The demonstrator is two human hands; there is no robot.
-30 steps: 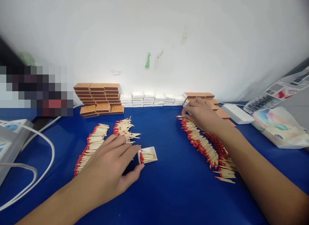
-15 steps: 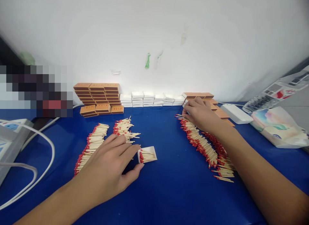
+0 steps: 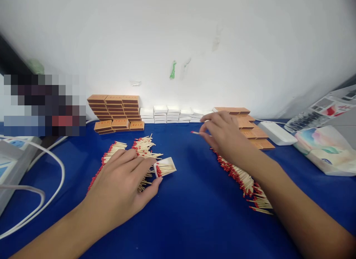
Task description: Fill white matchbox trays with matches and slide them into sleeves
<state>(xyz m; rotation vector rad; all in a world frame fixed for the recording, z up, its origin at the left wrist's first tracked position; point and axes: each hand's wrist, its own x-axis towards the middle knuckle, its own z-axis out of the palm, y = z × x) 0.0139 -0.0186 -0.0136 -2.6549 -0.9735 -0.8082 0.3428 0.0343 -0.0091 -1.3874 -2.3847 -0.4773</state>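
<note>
My left hand point(image 3: 122, 181) lies on the blue table and pinches a small white matchbox tray point(image 3: 165, 167) with several red-tipped matches in it, thumb below and fingers above. Beside and under that hand lies a loose pile of matches point(image 3: 116, 158). My right hand point(image 3: 222, 134) is lifted over the far end of a long row of matches point(image 3: 239, 175) and pinches a match point(image 3: 195, 133) whose red tip points left.
Stacks of orange matchbox sleeves point(image 3: 114, 112) stand at the back left, more orange sleeves point(image 3: 250, 127) at the back right, white trays point(image 3: 169, 114) between them along the wall. A white cable point(image 3: 52, 170) loops on the left. A white device point(image 3: 275, 133) and plastic packets point(image 3: 322, 147) lie right.
My right hand has lifted off the far end of the right row and moved left with a match pinched. My left hand has shifted the tray slightly up and left.
</note>
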